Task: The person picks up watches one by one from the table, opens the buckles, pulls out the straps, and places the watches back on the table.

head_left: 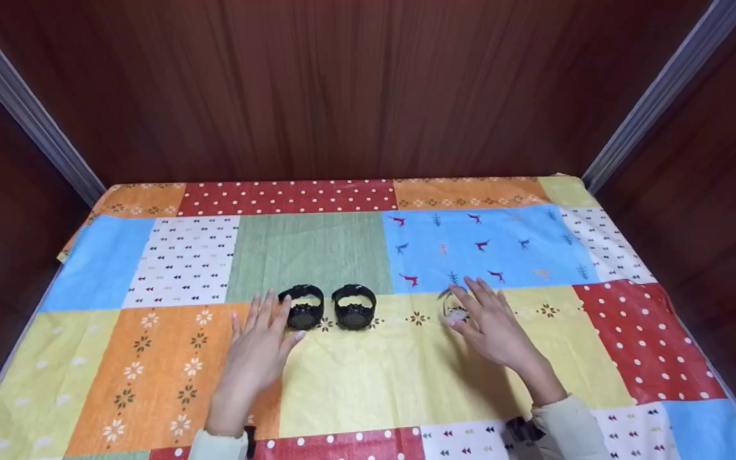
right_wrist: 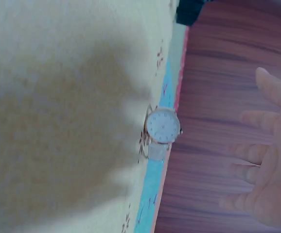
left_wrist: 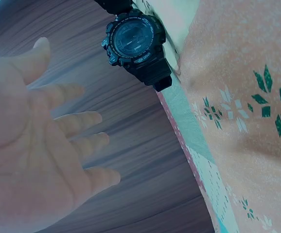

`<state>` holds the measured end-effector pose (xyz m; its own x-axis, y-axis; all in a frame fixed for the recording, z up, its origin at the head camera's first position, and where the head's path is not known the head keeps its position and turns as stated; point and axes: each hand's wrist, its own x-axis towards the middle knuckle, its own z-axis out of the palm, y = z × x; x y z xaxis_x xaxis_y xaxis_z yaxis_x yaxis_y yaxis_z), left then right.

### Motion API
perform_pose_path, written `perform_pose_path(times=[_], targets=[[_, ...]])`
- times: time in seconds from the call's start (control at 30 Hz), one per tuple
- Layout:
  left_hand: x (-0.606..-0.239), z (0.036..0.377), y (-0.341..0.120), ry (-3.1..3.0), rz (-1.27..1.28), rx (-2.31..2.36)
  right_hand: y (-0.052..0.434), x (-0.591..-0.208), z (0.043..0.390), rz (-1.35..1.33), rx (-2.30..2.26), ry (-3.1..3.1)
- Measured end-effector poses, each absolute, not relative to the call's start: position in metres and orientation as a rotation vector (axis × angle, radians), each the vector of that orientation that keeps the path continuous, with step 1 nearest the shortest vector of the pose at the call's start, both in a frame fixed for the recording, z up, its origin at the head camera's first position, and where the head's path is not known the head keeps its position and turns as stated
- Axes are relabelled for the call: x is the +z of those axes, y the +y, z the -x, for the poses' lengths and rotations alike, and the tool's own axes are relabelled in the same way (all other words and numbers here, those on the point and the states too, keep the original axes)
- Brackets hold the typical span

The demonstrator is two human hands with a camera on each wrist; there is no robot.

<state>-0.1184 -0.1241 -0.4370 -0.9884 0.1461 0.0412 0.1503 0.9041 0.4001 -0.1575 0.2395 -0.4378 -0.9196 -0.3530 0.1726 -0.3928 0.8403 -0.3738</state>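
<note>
1. Hovering low over a patchwork tablecloth, both hands are spread with fingers straight; neither grips anything.
2. The left hand lies palm down just left of a black digital watch, its fingertips beside the case; whether they touch it cannot be told from the head view. The left wrist view shows the palm open and apart from that watch, which stands on its curled strap.
3. A second black digital watch sits just right of the first, the two nearly touching, both on the yellow patch near the green one.
4. The right hand is spread above a small silver watch with a white dial, well apart from the black pair. From the head view the fingers partly cover it; the right wrist view shows the watch lying free on the cloth with the fingers clear of it.
5. Risks, as a judgement: the black watches stand so close that a sideways nudge from the left fingers could knock one into the other and tip both over.
6. The silver watch is thin and lies flat, so a pinch from above may slip off its smooth case or drag the cloth into a fold.
7. Dark wooden panels wall the table on three sides.
</note>
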Motion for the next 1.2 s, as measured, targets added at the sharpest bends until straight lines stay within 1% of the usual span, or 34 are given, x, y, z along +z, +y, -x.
perform_pose_path(times=[0.33,0.57,0.93,1.1,1.2], targets=[[-0.439,0.12,-0.125,-2.888,0.315,-0.664,0.215,-0.441,0.16,-0.71,0.785,-2.899],[-0.442,0.124,-0.124,-2.801,0.342,-0.867,0.188,-0.435,0.166,-0.863,0.863,-2.898],[-0.445,0.135,-0.129,-2.842,0.118,-1.157,0.138,-0.424,0.182,-1.108,1.139,-2.921],[-0.449,0.141,-0.132,-2.88,0.032,-1.251,0.115,-0.42,0.189,-1.115,1.356,-2.946],[-0.45,0.142,-0.133,-2.874,0.022,-1.263,0.104,-0.417,0.193,-1.089,1.44,-2.951]])
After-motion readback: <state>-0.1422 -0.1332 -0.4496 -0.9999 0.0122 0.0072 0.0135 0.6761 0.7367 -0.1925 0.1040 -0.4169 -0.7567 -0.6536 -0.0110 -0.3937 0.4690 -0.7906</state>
